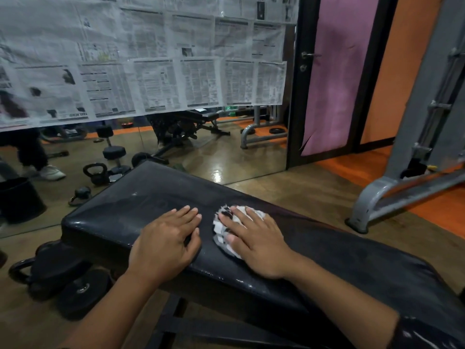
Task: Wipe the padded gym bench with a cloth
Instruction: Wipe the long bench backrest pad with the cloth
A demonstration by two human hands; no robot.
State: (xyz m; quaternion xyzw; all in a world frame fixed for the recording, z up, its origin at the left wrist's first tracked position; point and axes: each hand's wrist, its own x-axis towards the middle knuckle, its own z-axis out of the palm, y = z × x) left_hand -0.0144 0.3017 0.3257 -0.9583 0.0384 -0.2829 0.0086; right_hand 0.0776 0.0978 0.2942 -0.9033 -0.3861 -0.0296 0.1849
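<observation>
A black padded gym bench [130,202] runs from the left middle to the lower right, its vinyl shiny and streaked. My right hand [256,244] presses flat with straight fingers on a black-and-white patterned cloth [221,229] lying on the pad's middle. Most of the cloth is hidden under that palm. My left hand [167,241] rests flat on the bare pad just left of the cloth, fingers straight, holding nothing.
A wall mirror [226,157] partly covered with newspaper sheets [141,59] stands behind the bench. Kettlebells [97,173] and dumbbells [113,152] lie on the floor at left, weight discs [83,289] beside the bench leg. A grey machine frame [392,195] stands at right by a pink door [337,71].
</observation>
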